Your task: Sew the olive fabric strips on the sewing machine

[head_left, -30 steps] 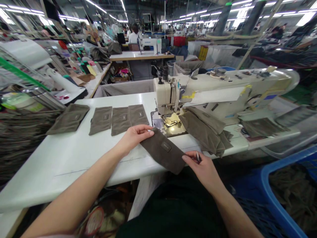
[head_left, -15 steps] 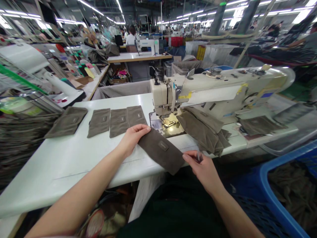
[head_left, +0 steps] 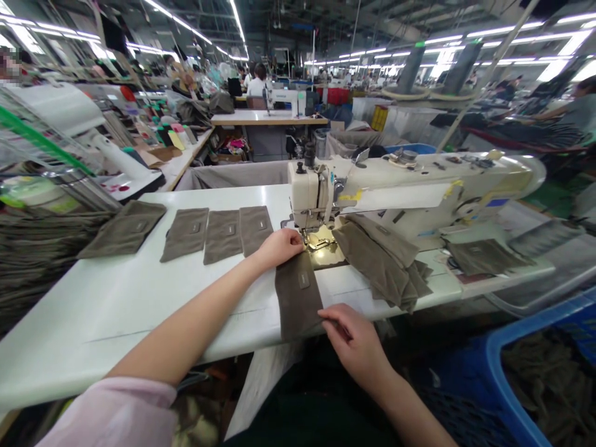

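A brown fabric piece (head_left: pixel 298 293) with a small label patch lies on the white table (head_left: pixel 139 304), its far end by the presser foot of the cream sewing machine (head_left: pixel 400 180). My left hand (head_left: pixel 279 246) grips the far end of this piece, fingers curled, next to the needle. My right hand (head_left: pixel 354 341) pinches the near end at the table's front edge. Earlier frames show a small metal tool in the right hand; it is hidden now.
Three similar brown pieces (head_left: pixel 218 233) lie in a row left of the machine, with another (head_left: pixel 123 228) further left. A heap of sewn pieces (head_left: pixel 382 261) sits under the machine arm. A blue bin (head_left: pixel 544 366) stands at right, a fabric stack (head_left: pixel 37 254) at left.
Both hands have turned the fabric piece from a slant to lie lengthwise and moved its far end up to the presser foot. The right hand has shifted left and nearer.
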Action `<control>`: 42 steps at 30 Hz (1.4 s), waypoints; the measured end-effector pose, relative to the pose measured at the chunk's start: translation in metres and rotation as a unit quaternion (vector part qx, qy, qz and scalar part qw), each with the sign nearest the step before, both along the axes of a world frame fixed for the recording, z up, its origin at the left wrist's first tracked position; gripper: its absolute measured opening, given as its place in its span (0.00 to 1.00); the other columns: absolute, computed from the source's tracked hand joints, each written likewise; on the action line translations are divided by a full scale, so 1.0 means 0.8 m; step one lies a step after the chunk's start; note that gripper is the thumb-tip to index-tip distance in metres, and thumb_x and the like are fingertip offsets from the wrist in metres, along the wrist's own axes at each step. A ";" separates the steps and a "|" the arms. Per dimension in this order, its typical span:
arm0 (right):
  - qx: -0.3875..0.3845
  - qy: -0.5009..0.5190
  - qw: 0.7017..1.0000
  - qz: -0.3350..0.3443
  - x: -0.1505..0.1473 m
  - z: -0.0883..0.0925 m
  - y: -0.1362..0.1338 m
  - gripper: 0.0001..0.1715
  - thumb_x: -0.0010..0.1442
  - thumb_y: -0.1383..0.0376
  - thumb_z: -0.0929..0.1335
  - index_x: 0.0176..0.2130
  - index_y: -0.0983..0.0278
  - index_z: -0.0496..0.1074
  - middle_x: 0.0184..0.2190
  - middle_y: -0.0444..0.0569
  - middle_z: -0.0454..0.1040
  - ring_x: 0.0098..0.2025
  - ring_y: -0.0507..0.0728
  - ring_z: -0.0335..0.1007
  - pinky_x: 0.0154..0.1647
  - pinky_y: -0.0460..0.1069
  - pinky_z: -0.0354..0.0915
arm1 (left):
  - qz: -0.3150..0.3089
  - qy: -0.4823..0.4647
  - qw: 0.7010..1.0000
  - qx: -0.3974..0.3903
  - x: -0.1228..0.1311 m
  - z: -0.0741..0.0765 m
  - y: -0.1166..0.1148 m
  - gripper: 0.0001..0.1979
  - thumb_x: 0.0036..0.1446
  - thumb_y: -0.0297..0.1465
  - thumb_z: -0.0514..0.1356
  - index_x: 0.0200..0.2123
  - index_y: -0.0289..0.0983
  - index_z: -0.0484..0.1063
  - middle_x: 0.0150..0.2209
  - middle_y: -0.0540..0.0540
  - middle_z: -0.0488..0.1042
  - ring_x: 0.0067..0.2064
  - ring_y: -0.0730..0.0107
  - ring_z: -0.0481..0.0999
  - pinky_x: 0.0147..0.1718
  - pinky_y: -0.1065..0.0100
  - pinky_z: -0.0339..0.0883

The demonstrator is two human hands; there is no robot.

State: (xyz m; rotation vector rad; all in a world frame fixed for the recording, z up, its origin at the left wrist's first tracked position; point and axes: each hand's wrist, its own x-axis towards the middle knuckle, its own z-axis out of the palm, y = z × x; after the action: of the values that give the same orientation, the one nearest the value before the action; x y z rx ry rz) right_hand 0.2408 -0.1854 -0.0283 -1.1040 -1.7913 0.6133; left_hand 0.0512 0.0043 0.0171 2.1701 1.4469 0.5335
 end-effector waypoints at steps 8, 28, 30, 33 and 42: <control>0.059 -0.056 0.997 0.000 0.006 -0.005 0.000 0.08 0.67 0.71 0.65 0.43 0.62 0.73 0.36 0.49 0.78 0.36 0.55 0.76 0.37 0.47 0.68 | -0.002 0.043 0.999 0.009 -0.002 0.007 -0.004 0.06 0.51 0.27 0.59 0.23 0.37 0.73 0.25 0.49 0.75 0.28 0.68 0.71 0.32 0.69 0.63; 0.043 -0.157 0.987 -0.015 -0.006 0.005 0.013 0.10 0.67 0.70 0.62 0.38 0.62 0.72 0.37 0.49 0.75 0.36 0.55 0.72 0.35 0.47 0.64 | 0.094 0.103 0.990 -0.002 0.004 0.001 0.008 0.07 0.52 0.35 0.60 0.26 0.39 0.75 0.30 0.46 0.79 0.33 0.63 0.75 0.28 0.68 0.59; 0.044 -0.153 0.987 -0.014 -0.006 0.004 0.012 0.10 0.67 0.71 0.62 0.38 0.62 0.72 0.37 0.49 0.74 0.36 0.55 0.72 0.35 0.47 0.64 | 0.096 0.103 0.990 -0.003 0.004 0.001 0.008 0.07 0.52 0.35 0.60 0.26 0.40 0.75 0.30 0.46 0.79 0.32 0.62 0.75 0.28 0.68 0.58; 0.041 -0.149 0.988 -0.011 -0.006 0.004 0.012 0.10 0.67 0.71 0.62 0.39 0.62 0.72 0.37 0.49 0.74 0.37 0.55 0.72 0.37 0.48 0.65 | 0.095 0.102 0.990 -0.004 0.004 0.000 0.008 0.07 0.53 0.35 0.60 0.27 0.40 0.75 0.29 0.46 0.79 0.32 0.62 0.75 0.28 0.67 0.58; 0.040 -0.174 0.984 -0.008 -0.005 0.007 0.014 0.10 0.67 0.71 0.61 0.38 0.62 0.71 0.36 0.48 0.73 0.33 0.54 0.69 0.33 0.47 0.61 | 0.103 0.106 0.989 -0.004 0.005 0.002 0.006 0.07 0.52 0.35 0.60 0.27 0.40 0.76 0.28 0.47 0.78 0.32 0.63 0.75 0.28 0.68 0.59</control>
State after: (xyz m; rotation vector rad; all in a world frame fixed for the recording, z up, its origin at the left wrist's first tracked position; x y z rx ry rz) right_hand 0.2367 -0.1739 -0.0226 -1.2251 -2.0822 0.3498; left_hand 0.0550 0.0092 0.0185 2.1357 1.7957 0.3735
